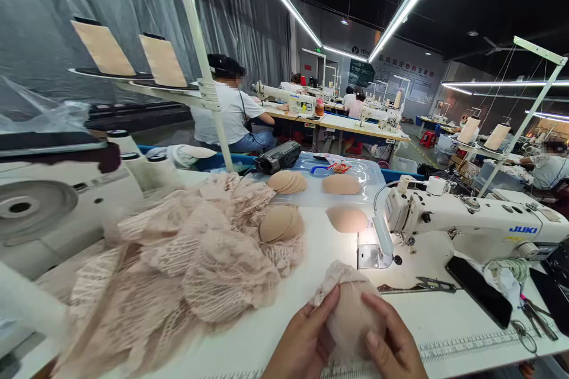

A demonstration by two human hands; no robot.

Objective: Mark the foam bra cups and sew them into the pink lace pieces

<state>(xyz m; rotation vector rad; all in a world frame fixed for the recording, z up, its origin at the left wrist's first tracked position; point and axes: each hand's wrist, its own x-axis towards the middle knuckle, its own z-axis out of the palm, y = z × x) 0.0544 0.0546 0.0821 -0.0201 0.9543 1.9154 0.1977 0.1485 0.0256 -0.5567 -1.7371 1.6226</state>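
Both my hands hold one beige bra cup covered with lace at the table's near edge. My left hand grips its left side with the thumb on top. My right hand grips its right side. A big heap of pink lace fabric lies to the left. Stacks of beige foam cups rest on the heap's edge, with more cups behind and a single cup near the white sewing machine.
Thread snips and a black phone lie on the white table right of my hands. Scissors lie at far right. Thread cones stand on a rack. Other people sit at sewing machines behind.
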